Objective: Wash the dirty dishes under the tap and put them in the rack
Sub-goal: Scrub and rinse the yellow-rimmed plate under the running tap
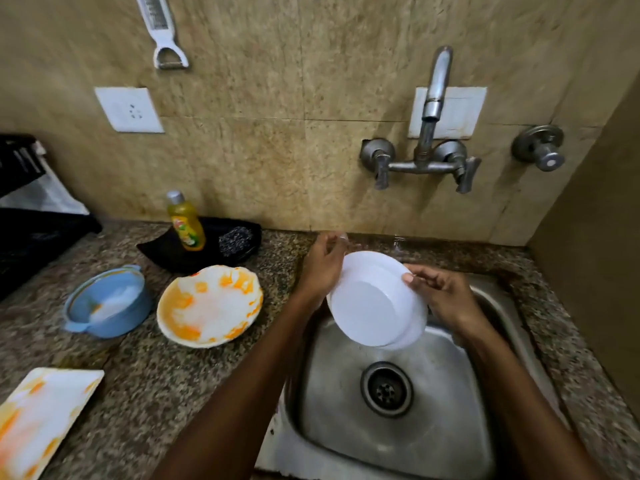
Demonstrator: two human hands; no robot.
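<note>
Bowl: white bowl (pixel 377 301) was held tilted over the sink (pixel 485 427), underside facing the camera
Left hand (pixel 323 268): fingers curled on its left rim
Right hand (pixel 441 299): gripped its right rim
Counter: stained plate (pixel 209 306); blue bowl (pixel 109 301); stained tray (pixel 41 419)

Hidden and cut off around the sink

The bowl (pixel 375 301) shows only its underside, so its inside can't be seen, and it covers the left hand's (pixel 320 268) palm. The tray (pixel 41 417) runs off the lower left edge; the dark appliance (pixel 31 216) and grater (pixel 157 26) are clipped too.
</note>
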